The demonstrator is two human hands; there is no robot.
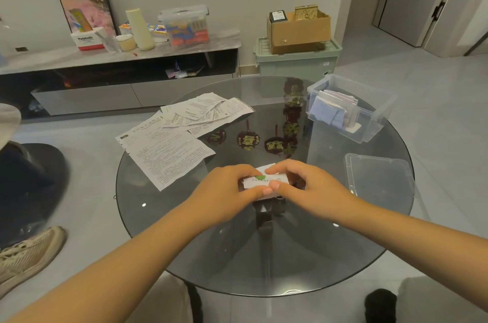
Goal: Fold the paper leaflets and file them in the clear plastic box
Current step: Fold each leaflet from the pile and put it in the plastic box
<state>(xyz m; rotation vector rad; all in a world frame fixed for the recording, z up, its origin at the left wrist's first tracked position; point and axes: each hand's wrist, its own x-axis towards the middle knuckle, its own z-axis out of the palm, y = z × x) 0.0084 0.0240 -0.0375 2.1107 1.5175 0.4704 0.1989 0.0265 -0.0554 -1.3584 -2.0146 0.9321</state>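
Because a crease needs pressure, the left hand (232,188) and right hand (303,185) pinch the folded leaflet (264,180) on the glass table (264,256); the box (348,108) sits open, lid (380,177) beside it, ready for filing.

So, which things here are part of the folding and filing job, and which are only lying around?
Part of the job:
- folded leaflet, held by left hand and right hand
- unfolded leaflets
- clear plastic box, with folded papers inside
- box lid

Only lying around:
- red ornaments
- cardboard box
- green bin
- shoe
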